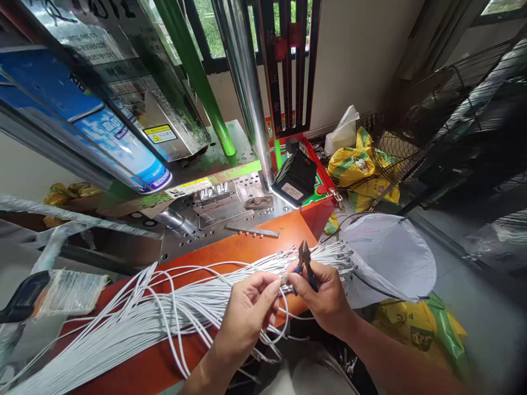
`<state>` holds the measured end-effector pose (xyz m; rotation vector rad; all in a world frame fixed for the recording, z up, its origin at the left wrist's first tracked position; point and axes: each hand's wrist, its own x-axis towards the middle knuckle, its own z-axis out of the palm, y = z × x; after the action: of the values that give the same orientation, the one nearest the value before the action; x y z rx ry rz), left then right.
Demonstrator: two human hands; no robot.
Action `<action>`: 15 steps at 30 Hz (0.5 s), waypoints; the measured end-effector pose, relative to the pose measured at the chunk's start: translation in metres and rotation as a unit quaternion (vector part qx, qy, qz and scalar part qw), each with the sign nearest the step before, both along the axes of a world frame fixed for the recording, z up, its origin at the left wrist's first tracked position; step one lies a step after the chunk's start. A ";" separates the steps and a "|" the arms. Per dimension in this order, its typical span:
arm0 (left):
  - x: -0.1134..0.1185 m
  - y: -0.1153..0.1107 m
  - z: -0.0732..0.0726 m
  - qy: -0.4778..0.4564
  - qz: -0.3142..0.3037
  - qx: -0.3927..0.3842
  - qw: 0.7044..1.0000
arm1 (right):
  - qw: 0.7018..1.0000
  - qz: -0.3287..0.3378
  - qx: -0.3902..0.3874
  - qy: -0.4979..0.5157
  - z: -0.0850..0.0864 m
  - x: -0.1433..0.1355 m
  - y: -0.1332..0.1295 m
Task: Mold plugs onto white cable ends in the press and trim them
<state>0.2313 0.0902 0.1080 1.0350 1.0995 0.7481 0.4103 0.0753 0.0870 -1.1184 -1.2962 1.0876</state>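
My right hand (329, 299) is closed around a pair of cutting pliers (304, 260), whose dark jaws point up and away from me. Its thumb and forefinger also meet a small pale cable end (285, 280). From the other side, my left hand (249, 307) pinches the same white cable close to that end. Below the hands the cable (286, 323) curves in a loop. A thick bundle of white cables (135, 318) lies across the orange table (247, 244), running under and beside both hands.
Beyond the table stands a press with a metal bed (185, 241) and a mould (222, 206) holding several white pieces. A metal strip (253, 231) lies near the table's back edge. To the right are a black box (294, 178), a white bag-lined hoop (391, 252) and yellow sacks (354, 164).
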 end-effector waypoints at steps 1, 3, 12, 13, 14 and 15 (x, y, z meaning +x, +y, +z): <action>-0.001 0.000 0.001 -0.002 0.005 -0.009 1.000 | 1.000 0.005 -0.019 0.011 0.000 0.001 0.001; -0.003 0.000 0.004 -0.011 0.011 -0.026 1.000 | 0.999 0.010 -0.037 0.023 0.002 0.002 0.002; -0.006 -0.003 0.011 -0.061 -0.006 -0.088 0.994 | 0.996 -0.002 -0.063 0.061 0.003 -0.001 0.007; -0.006 -0.002 0.010 -0.065 -0.005 -0.089 0.994 | 0.996 0.000 -0.067 0.066 0.001 0.000 0.007; -0.007 -0.002 0.008 -0.066 -0.002 -0.087 0.994 | 0.995 0.000 -0.070 0.066 0.000 0.002 0.007; -0.008 -0.002 0.007 -0.065 0.002 -0.084 0.994 | 0.996 0.003 -0.070 0.061 -0.001 0.003 0.007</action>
<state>0.2237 0.0886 0.1151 0.8312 1.0337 0.7045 0.4136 0.0820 0.0863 -1.1343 -1.1425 1.2476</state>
